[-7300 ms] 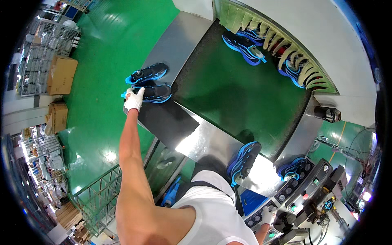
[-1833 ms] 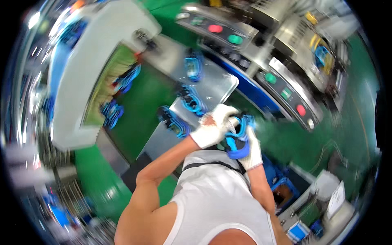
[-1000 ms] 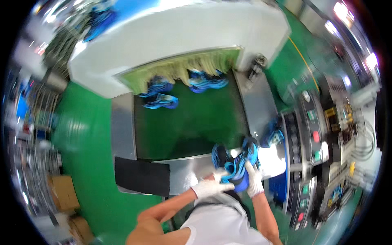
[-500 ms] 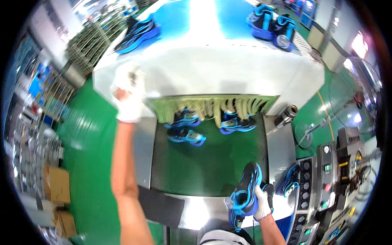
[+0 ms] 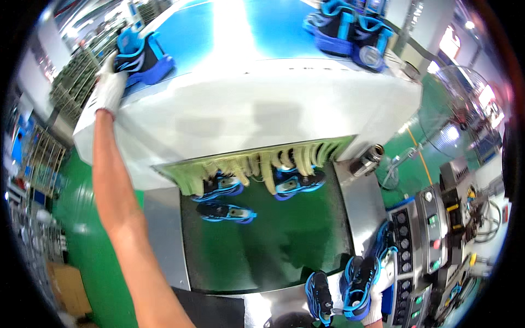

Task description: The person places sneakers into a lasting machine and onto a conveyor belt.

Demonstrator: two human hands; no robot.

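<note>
At the far left, my left hand (image 5: 108, 90), in a white glove, has its fingers round the front part of a black and blue sneaker (image 5: 146, 64) on the blue machine top. My right hand (image 5: 381, 287), also gloved, grips another black and blue sneaker (image 5: 361, 284) from its right side at the near right edge; the shoe partly hides the fingers. Just left of it lies a sneaker (image 5: 319, 295), and a further sneaker (image 5: 384, 240) rests beyond my right hand against the control panel.
Several sneakers, including one sneaker (image 5: 225, 212), lie on the green conveyor belt (image 5: 273, 240) by a strip curtain (image 5: 246, 168). Two sneakers (image 5: 331, 33) stand at the top right. A metal cup (image 5: 367, 159), a fan (image 5: 459, 109) and control panels (image 5: 426, 229) are on the right.
My left hand has moved up and left to the sneaker on the machine top. My right hand's sneaker has moved right and down, uncovering another beside it. The whole view has shifted.
</note>
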